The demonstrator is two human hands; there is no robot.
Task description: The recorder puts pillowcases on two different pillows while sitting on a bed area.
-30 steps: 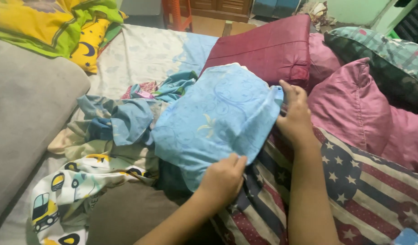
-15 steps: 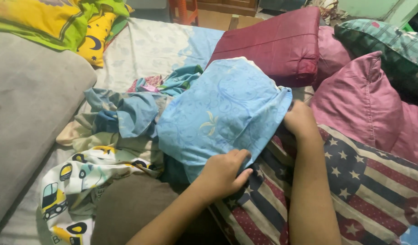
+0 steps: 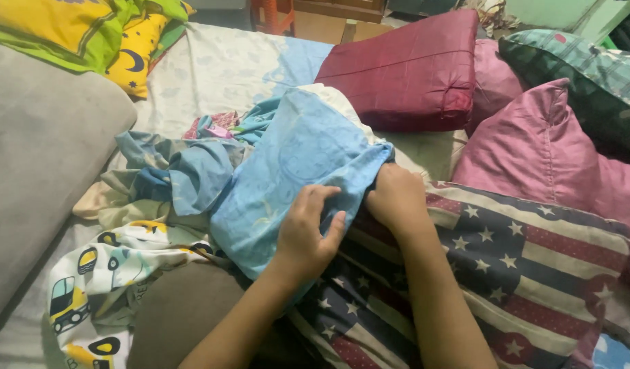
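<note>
Bedding covers the whole surface. Left hand (image 3: 306,229) lies flat, fingers spread, on the light blue pillowcase (image 3: 294,164); right hand (image 3: 395,198) is closed on its near right edge, just beside the left. Both rest over the flag-pattern pillow (image 3: 520,266). Keep the edge gripped firmly and the cloth smooth. Crumpled cloths (image 3: 171,178) lie left; maroon pillow (image 3: 410,68) far.

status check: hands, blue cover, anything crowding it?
Left hand flat on the light blue pillowcase. Right hand gripping its edge, fingers tucked under. Stars-and-stripes pillow beneath; crumpled cloths at its left side.
</note>
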